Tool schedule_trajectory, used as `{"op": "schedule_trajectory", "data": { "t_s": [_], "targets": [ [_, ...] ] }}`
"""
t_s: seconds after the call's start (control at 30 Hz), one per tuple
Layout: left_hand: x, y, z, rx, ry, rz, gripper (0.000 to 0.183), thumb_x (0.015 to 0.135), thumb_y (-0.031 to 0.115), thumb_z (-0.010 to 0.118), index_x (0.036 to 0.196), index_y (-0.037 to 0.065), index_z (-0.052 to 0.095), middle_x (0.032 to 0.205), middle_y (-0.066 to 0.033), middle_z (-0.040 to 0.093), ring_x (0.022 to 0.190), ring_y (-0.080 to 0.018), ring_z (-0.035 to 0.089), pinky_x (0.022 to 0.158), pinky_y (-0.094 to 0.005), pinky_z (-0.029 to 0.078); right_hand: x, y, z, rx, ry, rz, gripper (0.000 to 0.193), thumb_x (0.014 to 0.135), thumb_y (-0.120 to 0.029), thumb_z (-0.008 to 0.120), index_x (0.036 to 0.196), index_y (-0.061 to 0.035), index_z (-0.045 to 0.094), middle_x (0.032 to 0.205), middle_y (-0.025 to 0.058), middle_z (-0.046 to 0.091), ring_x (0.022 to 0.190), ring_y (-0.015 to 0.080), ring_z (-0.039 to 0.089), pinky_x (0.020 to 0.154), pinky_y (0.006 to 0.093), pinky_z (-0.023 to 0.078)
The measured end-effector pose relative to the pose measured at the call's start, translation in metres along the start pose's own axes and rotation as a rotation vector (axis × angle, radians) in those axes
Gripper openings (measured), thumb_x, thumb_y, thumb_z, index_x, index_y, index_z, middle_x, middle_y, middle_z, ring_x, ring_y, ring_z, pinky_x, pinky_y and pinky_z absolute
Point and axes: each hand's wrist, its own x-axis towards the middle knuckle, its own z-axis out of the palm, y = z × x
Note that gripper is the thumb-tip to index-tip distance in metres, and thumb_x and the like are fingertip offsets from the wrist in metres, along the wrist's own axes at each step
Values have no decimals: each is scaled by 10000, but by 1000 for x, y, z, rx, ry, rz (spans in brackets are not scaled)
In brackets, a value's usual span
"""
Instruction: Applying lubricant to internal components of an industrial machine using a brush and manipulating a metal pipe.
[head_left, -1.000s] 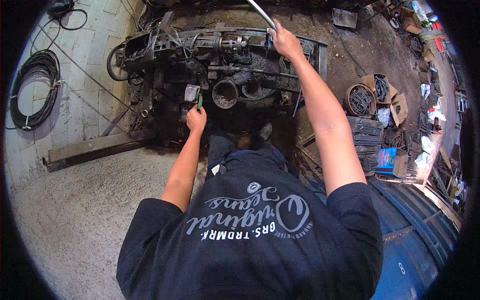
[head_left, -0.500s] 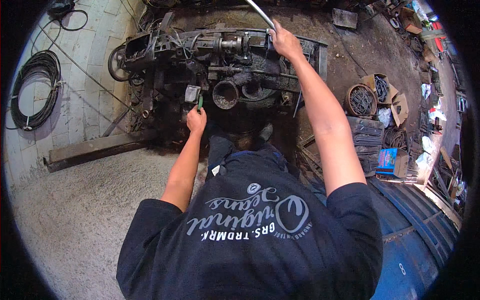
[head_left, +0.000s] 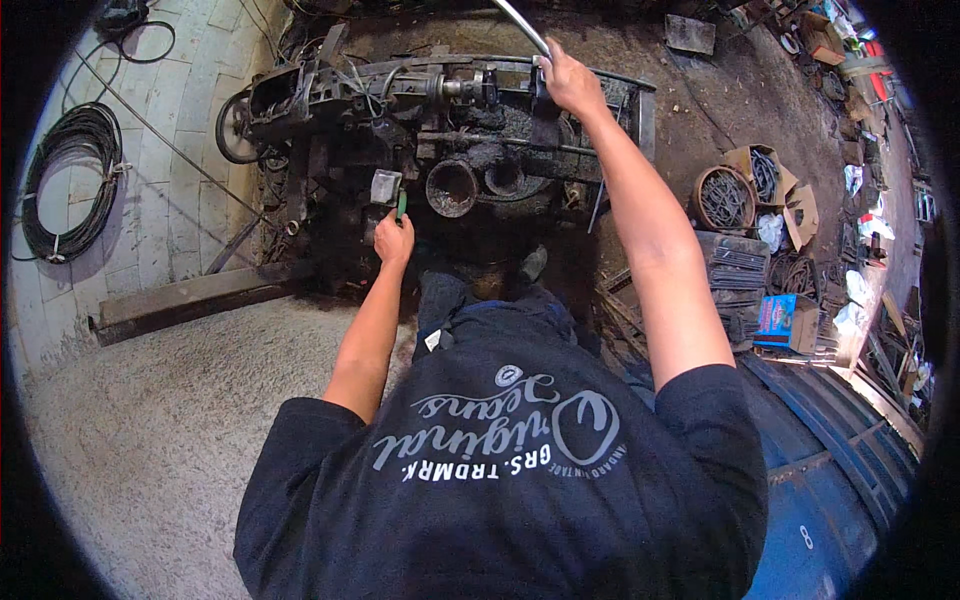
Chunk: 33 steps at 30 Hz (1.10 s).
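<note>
My left hand (head_left: 393, 240) is closed around a green handle (head_left: 402, 204), just beside a small pale-grey box-shaped part (head_left: 384, 186) on the front of a dark, greasy machine (head_left: 350, 100). Out to the right, my right hand (head_left: 574, 84) grips a shiny metal rod (head_left: 521, 24) that slants up past the far edge of the view. That hand is over the machine's right part, close to a dark block (head_left: 546, 130). Left of it is a bright metal spindle (head_left: 462, 88). A round open metal cup (head_left: 452, 188) full of dark grime sits below the spindle.
At the right stand a round container of metal pieces (head_left: 724, 198), cardboard boxes (head_left: 798, 215) and stacked metal rods (head_left: 735, 275). A blue metal panel (head_left: 800, 520) lies near right. On the left are a coiled black cable (head_left: 70, 180) and a beam (head_left: 200, 295) on the floor.
Both hands keep their grips and places. The bright spindle parts look slightly different from half a second ago; whether they turn I cannot tell.
</note>
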Motion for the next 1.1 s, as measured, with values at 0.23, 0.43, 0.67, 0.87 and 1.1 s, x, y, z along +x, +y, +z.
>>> {"op": "schedule_trajectory", "data": {
  "t_s": [0.23, 0.43, 0.67, 0.87, 1.1],
  "targets": [
    [1, -1, 1, 18, -1, 3, 370, 881, 304, 590, 1162, 78, 675, 993, -232, 687, 947, -410, 654, 827, -492, 516, 1, -1, 1, -1, -24, 27, 485, 989, -374, 425, 1396, -110, 427, 1116, 231, 653, 1028, 422, 622, 872, 531, 485],
    [1, -3, 1, 5, 2, -12, 363, 884, 299, 589, 1163, 83, 675, 1000, -233, 686, 952, -409, 654, 830, -488, 515, 2, -6, 1, -3, -34, 25, 481, 991, -369, 426, 1393, -105, 431, 1137, 222, 647, 1035, 421, 620, 877, 534, 485],
    [-1, 2, -2, -6, -7, 2, 371, 888, 300, 587, 1156, 59, 673, 997, -232, 686, 949, -410, 651, 830, -486, 513, 1, -1, 2, 10, -17, 28, 478, 993, -372, 419, 1393, -112, 433, 1144, 225, 643, 1034, 419, 620, 879, 530, 489],
    [1, -1, 0, 8, -31, -34, 394, 891, 330, 587, 1177, 72, 670, 1055, -230, 679, 1005, -405, 641, 864, -471, 509, -1, -5, -2, 1, -19, 17, 485, 992, -381, 418, 1403, -124, 421, 1138, 225, 646, 1032, 413, 623, 876, 530, 489],
    [2, -3, 2, 7, -1, 1, 373, 891, 297, 589, 1159, 51, 670, 997, -227, 689, 950, -411, 653, 830, -492, 517, 1, -9, -2, -1, -51, 47, 484, 994, -372, 419, 1411, -128, 411, 1139, 224, 646, 1031, 417, 622, 876, 529, 489]
  ]
}}
